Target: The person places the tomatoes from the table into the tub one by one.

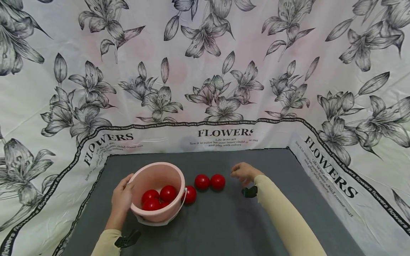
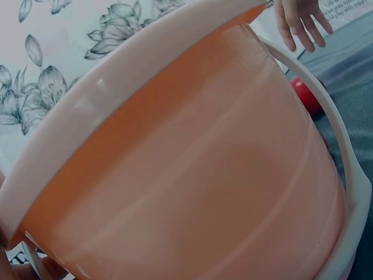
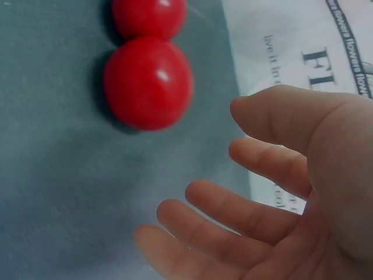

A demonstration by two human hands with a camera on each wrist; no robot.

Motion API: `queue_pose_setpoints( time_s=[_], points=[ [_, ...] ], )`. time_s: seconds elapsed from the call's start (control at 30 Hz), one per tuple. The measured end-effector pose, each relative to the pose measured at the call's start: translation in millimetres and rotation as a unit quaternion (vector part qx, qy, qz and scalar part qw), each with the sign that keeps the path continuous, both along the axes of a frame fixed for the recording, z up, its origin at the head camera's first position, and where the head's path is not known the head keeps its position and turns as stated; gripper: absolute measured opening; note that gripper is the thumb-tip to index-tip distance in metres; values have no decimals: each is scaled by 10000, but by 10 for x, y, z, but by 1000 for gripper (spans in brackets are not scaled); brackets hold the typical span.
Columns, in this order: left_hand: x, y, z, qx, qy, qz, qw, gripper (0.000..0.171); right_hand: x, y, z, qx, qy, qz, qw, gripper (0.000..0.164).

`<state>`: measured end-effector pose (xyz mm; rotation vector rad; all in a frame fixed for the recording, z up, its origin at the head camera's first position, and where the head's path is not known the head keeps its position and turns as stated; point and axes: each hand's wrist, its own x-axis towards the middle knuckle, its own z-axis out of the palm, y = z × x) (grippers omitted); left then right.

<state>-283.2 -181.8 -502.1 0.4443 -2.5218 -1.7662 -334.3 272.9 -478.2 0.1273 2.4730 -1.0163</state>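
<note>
A pink bucket with a white handle stands tilted on the left of the table, several red balls inside it. My left hand grips its left rim; in the left wrist view the bucket wall fills most of the picture. Three more red balls lie on the table: one partly behind the bucket, and two side by side, the nearer to my right hand being this ball. To the right of that pair hovers my right hand, fingers loosely bent and apart, holding nothing.
The grey tabletop is enclosed at the back and sides by a white cloth with flower prints and lettering. Dark straps with small devices sit at both wrists of the cream sleeves.
</note>
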Motion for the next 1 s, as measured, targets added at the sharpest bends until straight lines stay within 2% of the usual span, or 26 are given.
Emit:
queue_pose_setpoints(
  time_s=[0.2,0.33,0.57,0.83,1.0],
  points=[
    [8,-4,16,8,6,-58,10000,48,4,-127,-200,-120,-11,-213,9997,44],
    [7,-4,24,27,-17,-80,10000,49,56,-225,-268,-224,154,-344,9990,46],
    [5,-7,20,59,-16,-70,10000,49,45,-375,-441,-401,104,-604,9973,58],
    [4,-22,4,65,-14,-52,10000,49,16,-564,-531,-533,297,-698,9957,69],
    [6,-19,6,80,-48,-81,9999,50,-13,-608,-605,-357,420,-763,9956,68]
  ],
)
